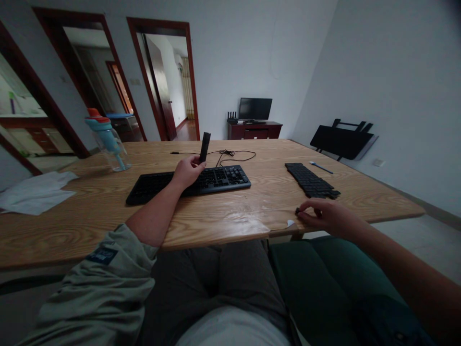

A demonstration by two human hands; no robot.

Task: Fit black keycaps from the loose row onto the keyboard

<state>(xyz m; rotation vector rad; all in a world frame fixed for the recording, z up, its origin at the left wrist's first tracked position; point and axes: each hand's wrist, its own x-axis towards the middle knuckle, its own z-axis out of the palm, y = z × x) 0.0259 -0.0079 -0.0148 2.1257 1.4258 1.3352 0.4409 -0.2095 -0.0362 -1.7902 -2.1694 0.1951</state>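
Note:
A black keyboard (225, 178) lies on the wooden table in front of me. Above its middle, my left hand (189, 170) pinches a black brush (205, 146), held upright; its fine details are too dark to tell. To the right, my right hand (317, 214) has its thumb and fingers closed on a small black keycap (297, 211) just over the tabletop. Beyond that hand lies a slanted block of loose black keycaps (309, 180), set close together in rows. The keyboard's left part is partly hidden by my left forearm.
A blue-handled small brush (321, 167) lies beyond the keycaps. The keyboard's cable (237, 157) is coiled behind it. At the left stand a water bottle (111, 144) and white tissue (39, 192). A white scrap (290, 223) lies at the table's (216, 226) front edge.

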